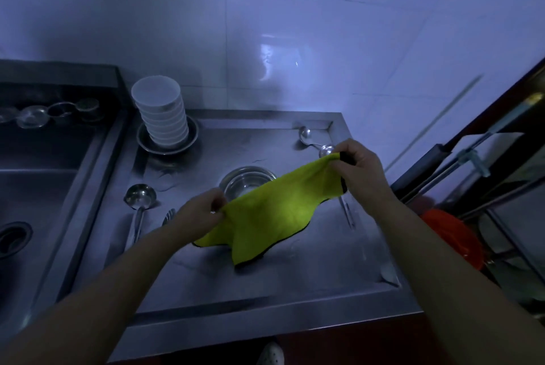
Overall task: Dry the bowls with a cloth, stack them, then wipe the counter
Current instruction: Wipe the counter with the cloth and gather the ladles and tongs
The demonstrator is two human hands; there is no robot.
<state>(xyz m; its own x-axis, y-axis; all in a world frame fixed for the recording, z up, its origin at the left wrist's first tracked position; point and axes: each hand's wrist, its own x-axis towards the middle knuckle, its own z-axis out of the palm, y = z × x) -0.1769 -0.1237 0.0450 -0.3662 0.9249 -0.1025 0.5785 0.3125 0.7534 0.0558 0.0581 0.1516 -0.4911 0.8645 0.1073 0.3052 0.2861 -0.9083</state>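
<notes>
Two spoons (312,140) beside steel bowl (246,181)

— Where does the bowl stack (161,112) sit?
— At the back left of the counter (295,285), on a plate (168,146). A metal bowl (244,180) lies mid-counter, behind the cloth (265,211).
— And the sink (38,187)?
— Left of the counter. A ladle (138,205) lies between them, on the counter; spoons (312,140) at the back right.

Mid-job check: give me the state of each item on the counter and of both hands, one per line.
Yellow cloth: spread out, held above the counter.
Left hand: pinches the cloth's left edge.
Right hand: pinches the cloth's right corner.
White bowls: stacked upright on a metal plate.
Metal bowl: upright, partly hidden by the cloth.
Ladle: lying flat.
</notes>
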